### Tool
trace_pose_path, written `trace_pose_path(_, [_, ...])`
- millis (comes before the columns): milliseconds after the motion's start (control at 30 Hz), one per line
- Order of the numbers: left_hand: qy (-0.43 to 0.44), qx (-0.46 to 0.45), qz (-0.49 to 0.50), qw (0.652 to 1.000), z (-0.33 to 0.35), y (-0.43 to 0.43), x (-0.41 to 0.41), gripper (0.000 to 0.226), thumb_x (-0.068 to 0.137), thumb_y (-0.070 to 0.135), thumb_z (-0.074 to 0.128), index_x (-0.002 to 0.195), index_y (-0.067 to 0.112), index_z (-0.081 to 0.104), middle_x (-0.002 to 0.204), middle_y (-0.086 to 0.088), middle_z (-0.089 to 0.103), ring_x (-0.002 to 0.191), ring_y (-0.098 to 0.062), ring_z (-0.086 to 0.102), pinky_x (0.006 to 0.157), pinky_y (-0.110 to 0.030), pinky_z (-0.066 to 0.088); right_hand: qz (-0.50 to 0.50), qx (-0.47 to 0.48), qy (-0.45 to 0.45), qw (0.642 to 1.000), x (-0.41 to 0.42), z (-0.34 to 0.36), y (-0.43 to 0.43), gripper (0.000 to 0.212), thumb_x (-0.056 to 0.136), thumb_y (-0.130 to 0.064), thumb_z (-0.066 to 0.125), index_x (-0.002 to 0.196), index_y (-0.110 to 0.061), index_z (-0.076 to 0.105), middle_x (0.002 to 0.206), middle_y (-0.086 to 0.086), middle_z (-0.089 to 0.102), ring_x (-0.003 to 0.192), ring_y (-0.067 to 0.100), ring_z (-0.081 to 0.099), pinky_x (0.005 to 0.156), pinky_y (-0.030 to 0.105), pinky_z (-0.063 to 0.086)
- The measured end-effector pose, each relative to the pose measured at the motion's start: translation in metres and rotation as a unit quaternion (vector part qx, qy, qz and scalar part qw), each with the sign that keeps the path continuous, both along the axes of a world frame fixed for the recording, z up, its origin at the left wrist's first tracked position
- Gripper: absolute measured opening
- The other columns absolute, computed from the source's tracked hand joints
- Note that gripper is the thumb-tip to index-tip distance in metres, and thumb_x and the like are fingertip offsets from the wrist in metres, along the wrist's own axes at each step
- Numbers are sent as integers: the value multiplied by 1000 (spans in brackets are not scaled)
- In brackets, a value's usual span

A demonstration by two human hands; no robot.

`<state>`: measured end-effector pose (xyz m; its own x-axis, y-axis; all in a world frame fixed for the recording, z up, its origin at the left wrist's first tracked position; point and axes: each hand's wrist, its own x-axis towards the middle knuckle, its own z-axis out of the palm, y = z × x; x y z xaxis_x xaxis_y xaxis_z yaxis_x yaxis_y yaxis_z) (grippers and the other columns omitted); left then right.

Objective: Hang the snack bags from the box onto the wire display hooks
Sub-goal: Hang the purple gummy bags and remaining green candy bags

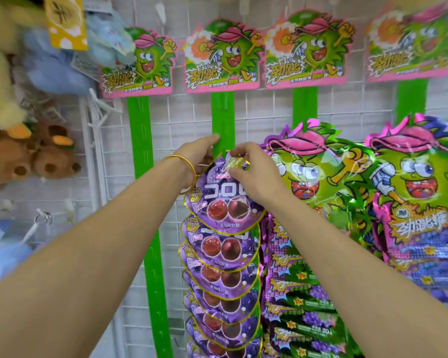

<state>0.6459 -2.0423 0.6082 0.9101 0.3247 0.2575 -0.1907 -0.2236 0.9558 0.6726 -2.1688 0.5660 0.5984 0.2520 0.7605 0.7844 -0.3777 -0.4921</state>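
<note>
On the wire grid (264, 112), right hand (254, 174) pinches purple bag (223, 200); left hand (199, 153) seemingly grips green strip (222, 112).

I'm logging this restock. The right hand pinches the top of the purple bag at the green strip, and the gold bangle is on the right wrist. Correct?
No: the gold bangle is on the left wrist, as the head view shows. The right hand does pinch the top of the purple bag at the green strip.
</note>
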Motion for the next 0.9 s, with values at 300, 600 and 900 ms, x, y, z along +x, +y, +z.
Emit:
trace_pose_path(300, [-140,146,62,977,-53,9,-23,21,87,15,58,104,4,65,88,-6,66,66,4,57,59,-4,43,-32,-41,-39,998,-15,-28,-7,38,88,-13,59,123,-11,48,125,7,49,116,22,47,96,31,38])
trace_pose_path(600, [-210,228,153,938,-158,23,-77,41,64,52,51,105,43,55,102,29,48,104,-5,49,92,-31,44,-89,-21,-98,991,-81,-99,-34,31,87,-8,52,116,-17,54,112,-2,49,94,18,53,74,34,43])
trace_pose_path(900, [106,188,94,972,-382,16,-138,24,75,33,67,99,33,62,105,3,57,101,-21,54,87,-35,46,83,-233,274,929,-111,-328,-62,27,87,-10,57,113,-15,57,97,-11,46,93,8,53,81,16,40])
